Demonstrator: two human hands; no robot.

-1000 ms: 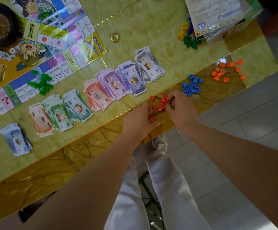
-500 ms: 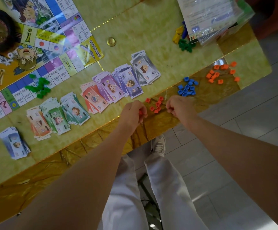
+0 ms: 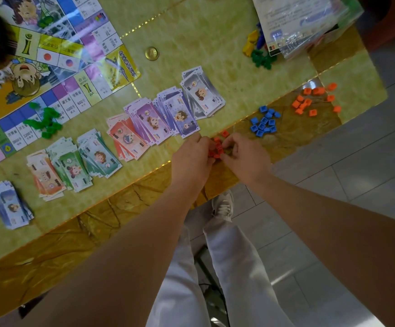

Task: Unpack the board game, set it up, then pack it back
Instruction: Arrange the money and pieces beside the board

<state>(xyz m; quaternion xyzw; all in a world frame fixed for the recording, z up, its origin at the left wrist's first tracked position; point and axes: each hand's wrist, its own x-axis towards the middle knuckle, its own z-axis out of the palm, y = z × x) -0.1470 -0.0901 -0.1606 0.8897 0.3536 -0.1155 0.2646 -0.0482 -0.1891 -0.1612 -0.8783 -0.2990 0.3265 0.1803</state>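
At the near edge of the marbled surface (image 3: 191, 43), your left hand (image 3: 191, 159) and right hand (image 3: 245, 156) curl their fingers round a small heap of red pieces (image 3: 218, 147), hemming it in from both sides, just below the fanned play money (image 3: 175, 114) and near the blue pieces (image 3: 263, 123). The red pieces look light, hard and slick, likely to skitter; scooping the heap from both flanks seems surer than picking singly.
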